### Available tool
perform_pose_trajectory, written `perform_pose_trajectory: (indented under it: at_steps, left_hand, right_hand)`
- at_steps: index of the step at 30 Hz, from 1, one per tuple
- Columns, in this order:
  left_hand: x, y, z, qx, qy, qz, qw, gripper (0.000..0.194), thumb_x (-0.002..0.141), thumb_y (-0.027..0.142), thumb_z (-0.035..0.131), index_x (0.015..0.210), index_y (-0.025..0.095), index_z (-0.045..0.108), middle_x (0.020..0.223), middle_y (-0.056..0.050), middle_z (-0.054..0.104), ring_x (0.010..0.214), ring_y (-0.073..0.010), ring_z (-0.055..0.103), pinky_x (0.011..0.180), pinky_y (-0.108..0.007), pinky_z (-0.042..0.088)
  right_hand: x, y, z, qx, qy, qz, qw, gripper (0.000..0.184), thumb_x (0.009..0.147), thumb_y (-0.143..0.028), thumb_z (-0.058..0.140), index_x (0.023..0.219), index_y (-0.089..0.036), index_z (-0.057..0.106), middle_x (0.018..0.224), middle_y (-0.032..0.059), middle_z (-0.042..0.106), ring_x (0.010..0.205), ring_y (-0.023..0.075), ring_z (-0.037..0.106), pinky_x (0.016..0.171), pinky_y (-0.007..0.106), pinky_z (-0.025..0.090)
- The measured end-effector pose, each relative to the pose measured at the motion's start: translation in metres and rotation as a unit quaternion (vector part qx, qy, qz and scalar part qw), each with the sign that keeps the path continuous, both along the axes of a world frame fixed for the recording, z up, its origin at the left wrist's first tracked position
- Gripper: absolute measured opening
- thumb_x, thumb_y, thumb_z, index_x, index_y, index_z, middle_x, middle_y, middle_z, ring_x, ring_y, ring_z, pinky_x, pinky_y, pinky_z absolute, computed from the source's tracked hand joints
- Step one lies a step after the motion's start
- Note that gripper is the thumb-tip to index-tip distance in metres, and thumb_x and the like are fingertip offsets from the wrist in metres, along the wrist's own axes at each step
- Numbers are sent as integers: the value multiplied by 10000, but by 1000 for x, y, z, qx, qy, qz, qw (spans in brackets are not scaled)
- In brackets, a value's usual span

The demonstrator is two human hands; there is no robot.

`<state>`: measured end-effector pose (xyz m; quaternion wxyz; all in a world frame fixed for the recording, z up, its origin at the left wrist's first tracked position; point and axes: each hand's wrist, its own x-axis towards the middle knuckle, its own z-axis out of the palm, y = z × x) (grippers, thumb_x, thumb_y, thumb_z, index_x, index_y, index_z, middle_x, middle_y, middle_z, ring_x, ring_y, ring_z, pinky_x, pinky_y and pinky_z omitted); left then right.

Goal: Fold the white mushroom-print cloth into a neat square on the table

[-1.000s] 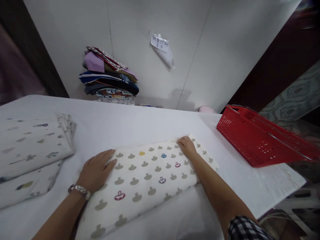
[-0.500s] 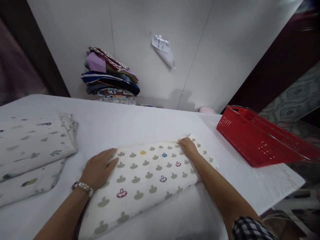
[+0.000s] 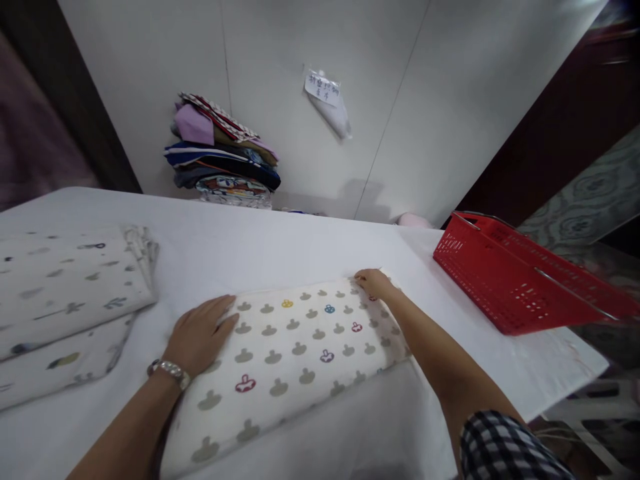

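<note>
A white cloth (image 3: 300, 347) printed with grey mushrooms and a few coloured ones lies folded in a wide strip in front of me. My left hand (image 3: 200, 337) rests flat on its left end, fingers stretched and thumb apart. At the far right corner, my right hand (image 3: 373, 283) has its fingers closed on the cloth's edge. My right forearm hides part of the right end. Left of my left hand lies another folded white cloth (image 3: 75, 287) with a plant print, in stacked layers.
On the white table (image 3: 300, 247), a red perforated basket (image 3: 500, 273) with metal handles stands at the right edge. A pile of folded fabrics (image 3: 225, 153) sits against the wall behind. A labelled plastic sleeve (image 3: 327, 103) hangs on that wall.
The cloth's right end, which stuck out past my right forearm, is now drawn in and ends close to it. My right hand has shifted slightly up; my left hand has barely moved.
</note>
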<state>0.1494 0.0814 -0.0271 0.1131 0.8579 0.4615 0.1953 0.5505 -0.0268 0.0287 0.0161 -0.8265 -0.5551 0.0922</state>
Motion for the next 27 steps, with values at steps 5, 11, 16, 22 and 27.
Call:
perform_pose_trajectory:
  at_steps: [5,11,16,22,27]
  left_hand:
    - [1,-1,1,2,5,-2,1000,498,839,458,350,1210,202,560,1261,-83,583,1179,-263,512,1025,-447,368]
    - [1,-1,0,2,5,-4,1000,498,845,459,340,1212,202,555,1267,-78,577,1188,-262,504,1028,-444,362]
    - [1,0,0,-1,4,-2,1000,493,844,453,345,1215,204,552,1270,-80,576,1189,-266,502,1027,-453,358]
    - [2,-2,2,-8,-8,5,1000,466,838,442,367,1198,224,566,1259,-72,586,1180,-270,510,1021,-466,362]
    - [2,-2,3,-10,-11,7,1000,458,836,434,370,1193,225,568,1255,-75,587,1178,-266,511,1020,-458,362]
  right_hand:
    - [-2,4,4,-36,-30,9,999,243,843,-236,500,1005,-241,681,1003,29,694,913,181,609,689,223,404]
    - [0,6,4,-56,-35,15,998,274,829,-208,519,1071,-243,644,1019,30,686,883,162,612,678,219,400]
    - [-2,14,10,-79,-44,36,995,228,799,-196,555,990,-237,671,1009,38,681,894,178,602,684,234,398]
    - [-3,9,6,-50,-69,57,995,177,819,-188,540,957,-205,649,1067,73,631,968,189,557,700,237,386]
    - [5,1,-6,4,-91,102,991,169,861,-167,487,937,-184,636,1006,76,636,949,177,548,761,245,382]
